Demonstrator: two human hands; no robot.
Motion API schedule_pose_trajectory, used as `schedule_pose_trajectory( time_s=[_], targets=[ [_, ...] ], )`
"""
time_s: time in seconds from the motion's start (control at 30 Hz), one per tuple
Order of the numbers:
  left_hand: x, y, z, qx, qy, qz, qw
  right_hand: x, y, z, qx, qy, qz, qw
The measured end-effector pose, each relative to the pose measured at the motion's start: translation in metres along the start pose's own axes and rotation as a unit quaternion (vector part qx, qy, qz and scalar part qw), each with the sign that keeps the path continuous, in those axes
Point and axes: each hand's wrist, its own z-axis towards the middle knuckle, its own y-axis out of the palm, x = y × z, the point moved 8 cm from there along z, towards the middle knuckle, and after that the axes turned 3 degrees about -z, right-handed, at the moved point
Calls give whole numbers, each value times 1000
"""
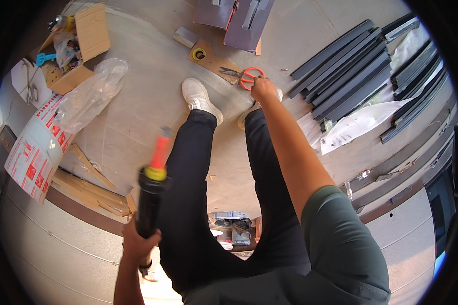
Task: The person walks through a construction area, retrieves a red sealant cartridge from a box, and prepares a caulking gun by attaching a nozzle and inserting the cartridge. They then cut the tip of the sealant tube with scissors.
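My left hand [140,244] is wrapped round the black barrel of a caulking gun [151,198]. The gun points upward, with a yellow collar at its front and a red nozzle blurred by motion. Down by my shoes, my right hand [264,89] grips the orange handles of a pair of scissors [248,77]. Their dark blades lie partly apart over a flat strip of cardboard [213,62]. On that same strip, farther left, rests a small yellow ring with a dark centre [199,54].
Long dark profiles [343,66] are piled at the right beside white plastic sheeting [359,124]. An open cardboard box [92,33] of odds and ends stands at the far left, near clear plastic [94,96]. Dark purple-grey cases [247,25] stand ahead.
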Motion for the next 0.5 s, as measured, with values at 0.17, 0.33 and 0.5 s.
schedule_pose_trajectory(
  time_s=[0.17,0.33,0.5],
  targets=[
    [-3,30,15,20,-99,105,989,-10,45,63,83,-12,-90,992],
    [-2,29,4,63,-73,43,994,3,60,58,-2,-80,-48,996],
    [38,44,-10,54,50,14,997,73,21,-67,0,33,178,984]
  ],
)
